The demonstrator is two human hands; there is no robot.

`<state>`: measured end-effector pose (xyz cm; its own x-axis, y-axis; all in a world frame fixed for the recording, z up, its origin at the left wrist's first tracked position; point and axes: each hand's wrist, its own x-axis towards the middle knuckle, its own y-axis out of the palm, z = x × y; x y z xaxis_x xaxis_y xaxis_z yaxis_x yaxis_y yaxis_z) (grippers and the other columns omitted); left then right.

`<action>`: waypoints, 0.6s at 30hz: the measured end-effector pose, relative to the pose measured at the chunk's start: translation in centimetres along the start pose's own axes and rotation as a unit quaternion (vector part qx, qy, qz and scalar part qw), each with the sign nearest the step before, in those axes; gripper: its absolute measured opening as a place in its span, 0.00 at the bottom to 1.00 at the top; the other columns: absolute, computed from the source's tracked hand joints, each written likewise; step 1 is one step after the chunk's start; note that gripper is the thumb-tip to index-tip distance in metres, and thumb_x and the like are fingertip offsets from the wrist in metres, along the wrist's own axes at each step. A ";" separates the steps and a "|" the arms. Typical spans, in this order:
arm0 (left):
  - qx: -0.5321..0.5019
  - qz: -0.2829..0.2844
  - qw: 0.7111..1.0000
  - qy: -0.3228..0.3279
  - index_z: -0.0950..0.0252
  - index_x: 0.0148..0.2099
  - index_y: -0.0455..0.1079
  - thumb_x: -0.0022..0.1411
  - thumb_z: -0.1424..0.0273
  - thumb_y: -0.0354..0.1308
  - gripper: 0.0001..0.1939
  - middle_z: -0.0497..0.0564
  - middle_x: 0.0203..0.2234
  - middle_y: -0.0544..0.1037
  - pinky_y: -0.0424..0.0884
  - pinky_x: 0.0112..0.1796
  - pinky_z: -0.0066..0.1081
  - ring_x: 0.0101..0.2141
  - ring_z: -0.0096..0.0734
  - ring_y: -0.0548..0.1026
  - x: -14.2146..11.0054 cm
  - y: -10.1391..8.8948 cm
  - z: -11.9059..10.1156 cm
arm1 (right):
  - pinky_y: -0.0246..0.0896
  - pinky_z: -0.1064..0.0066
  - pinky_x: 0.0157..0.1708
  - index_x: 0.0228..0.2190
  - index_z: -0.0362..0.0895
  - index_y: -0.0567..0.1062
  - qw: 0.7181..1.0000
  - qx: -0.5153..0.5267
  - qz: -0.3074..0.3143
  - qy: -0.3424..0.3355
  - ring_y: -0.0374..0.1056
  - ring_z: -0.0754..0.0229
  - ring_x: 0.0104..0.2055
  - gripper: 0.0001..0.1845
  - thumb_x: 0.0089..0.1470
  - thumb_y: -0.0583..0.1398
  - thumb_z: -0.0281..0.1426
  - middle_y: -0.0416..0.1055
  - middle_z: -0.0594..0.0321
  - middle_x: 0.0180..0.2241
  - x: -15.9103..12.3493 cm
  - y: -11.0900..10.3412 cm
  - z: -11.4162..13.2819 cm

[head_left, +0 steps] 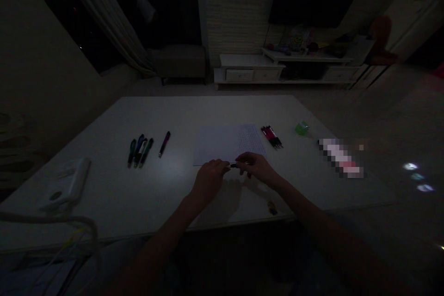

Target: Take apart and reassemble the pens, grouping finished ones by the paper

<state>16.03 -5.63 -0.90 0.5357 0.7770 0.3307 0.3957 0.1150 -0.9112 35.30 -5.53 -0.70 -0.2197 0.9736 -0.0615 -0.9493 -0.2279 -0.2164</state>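
Observation:
Just above the near edge of the paper, a dark pen with a pale end (pixel 233 165) is held level between my two hands. My left hand (pixel 210 178) pinches one end, while the fingers of my right hand (pixel 258 169) close round the other; much of the pen is hidden by them. The white paper (pixel 218 143) lies flat behind my hands, its right part covered in handwriting. Left of it rests a single purplish pen (pixel 164 144), and farther left a group of several dark and green pens (pixel 140 151). Several red-and-black pens (pixel 272 137) lie right of the paper.
A small green translucent object (pixel 301 128) and a pixelated flat item (pixel 342 159) lie on the right of the white table (pixel 180 199). Near the front edge is a small yellow-and-dark item (pixel 272 207). A white box-shaped device (pixel 65 182) and a cable (pixel 48 217) occupy the left. The room is dim.

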 end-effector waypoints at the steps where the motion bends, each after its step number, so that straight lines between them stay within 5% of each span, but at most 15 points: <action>1: 0.001 0.000 1.000 -0.002 0.63 0.42 0.67 0.62 0.71 0.50 0.07 0.50 0.32 0.74 0.64 0.36 0.31 0.33 0.31 0.70 0.0 -0.1 -0.1 | 0.54 0.77 0.15 0.28 0.40 0.72 1.000 -0.001 0.003 0.007 0.64 0.67 0.20 0.18 0.45 0.59 0.43 0.72 0.60 0.23 0.0 0.0 0.0; 10: -0.035 0.035 0.998 -0.049 0.63 0.43 0.67 0.63 0.71 0.49 0.08 0.50 0.35 0.75 0.64 0.37 0.30 0.34 0.31 0.73 0.0 -0.2 -0.3 | 0.61 0.73 0.27 0.25 0.42 0.74 0.991 -0.082 -0.076 -0.079 0.68 0.63 0.28 0.10 0.40 0.64 0.36 0.73 0.61 0.26 -0.2 -0.1 0.4; 18: -0.065 0.024 0.997 -0.047 0.64 0.42 0.67 0.63 0.72 0.48 0.08 0.51 0.35 0.74 0.65 0.39 0.31 0.37 0.32 0.72 -0.1 0.2 -0.1 | 0.55 0.76 0.16 0.23 0.40 0.73 0.998 -0.057 -0.035 -0.002 0.63 0.67 0.16 0.17 0.48 0.58 0.42 0.70 0.62 0.18 -0.3 0.3 0.2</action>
<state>16.15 -5.69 -1.13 0.4869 0.8343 0.2586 0.4687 0.0003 -0.8833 35.02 -5.95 -0.61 -0.1549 0.9871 -0.0393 -0.9306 -0.1592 -0.3297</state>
